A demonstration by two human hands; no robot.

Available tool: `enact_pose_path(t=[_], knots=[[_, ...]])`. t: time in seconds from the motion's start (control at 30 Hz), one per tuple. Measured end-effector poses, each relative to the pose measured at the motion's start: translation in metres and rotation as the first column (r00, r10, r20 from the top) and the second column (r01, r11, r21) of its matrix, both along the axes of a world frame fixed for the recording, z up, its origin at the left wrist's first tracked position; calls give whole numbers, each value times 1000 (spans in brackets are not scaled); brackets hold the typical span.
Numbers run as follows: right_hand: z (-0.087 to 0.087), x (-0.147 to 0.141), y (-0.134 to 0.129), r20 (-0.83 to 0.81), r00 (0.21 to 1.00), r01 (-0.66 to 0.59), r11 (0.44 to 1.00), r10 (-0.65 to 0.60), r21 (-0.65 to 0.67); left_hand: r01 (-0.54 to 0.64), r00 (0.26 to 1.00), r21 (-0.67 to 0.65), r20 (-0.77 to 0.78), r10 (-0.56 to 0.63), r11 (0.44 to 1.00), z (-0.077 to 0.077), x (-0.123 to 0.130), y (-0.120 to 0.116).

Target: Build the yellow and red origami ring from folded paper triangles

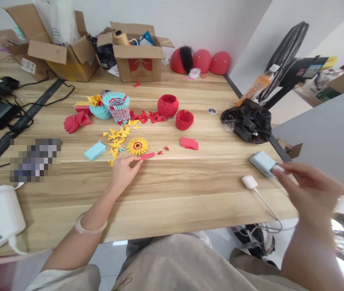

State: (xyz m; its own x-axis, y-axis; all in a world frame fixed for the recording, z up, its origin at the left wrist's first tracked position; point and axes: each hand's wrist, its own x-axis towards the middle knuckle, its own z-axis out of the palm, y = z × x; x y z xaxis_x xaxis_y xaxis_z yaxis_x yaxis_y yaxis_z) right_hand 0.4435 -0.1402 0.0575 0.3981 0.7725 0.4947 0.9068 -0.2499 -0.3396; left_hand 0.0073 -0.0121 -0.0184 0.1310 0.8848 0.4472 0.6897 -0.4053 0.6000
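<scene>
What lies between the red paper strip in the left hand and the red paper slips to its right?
In the head view, two small red paper pieces lie on the tabletop between the red paper strip and the red paper slips.

The left hand (125, 170) pinches a red strip (148, 156) beside a yellow disc (138, 141).

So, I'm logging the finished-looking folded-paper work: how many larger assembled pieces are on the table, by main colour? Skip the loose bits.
Red: 2 (round pot, smaller bowl)
Turquoise: 2 (tall pot, squat pot)
Yellow: 1 (flat disc)
Total: 5
</scene>
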Motion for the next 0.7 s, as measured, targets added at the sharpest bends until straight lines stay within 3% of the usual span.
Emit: enact_pose_path(t=[0.13, 0.23, 0.33, 0.43, 0.5, 0.7], knots=[[-31, 36, 17, -84, 996, -34, 947, 8, -319, -2, 1000, 1, -24, 2, 1000, -3, -2, 2], [-52, 56, 19, -141, 983, -167, 886, 116, -432, -6, 1000, 3, -16, 6, 1000, -3, -2, 3], [-67, 58, 16, -122, 981, -183, 910, 148, -372, -20, 999, 2, -36, 21, 1000, -4, -3, 4], [-77, 46, 18, -89, 991, -113, 983, 100, -148, -35, 995, 4, -88, 36, 999, -6, -5, 5], [-83, 37, 21, -60, 988, -144, 988, 141, -63, -38, 991, 11, -125, 39, 999, -7, -6, 5], [-94, 34, 35, 205, 916, -306, 932, 344, -195, -39, 984, 8, -172, 40, 999, -6, -5, 4]])
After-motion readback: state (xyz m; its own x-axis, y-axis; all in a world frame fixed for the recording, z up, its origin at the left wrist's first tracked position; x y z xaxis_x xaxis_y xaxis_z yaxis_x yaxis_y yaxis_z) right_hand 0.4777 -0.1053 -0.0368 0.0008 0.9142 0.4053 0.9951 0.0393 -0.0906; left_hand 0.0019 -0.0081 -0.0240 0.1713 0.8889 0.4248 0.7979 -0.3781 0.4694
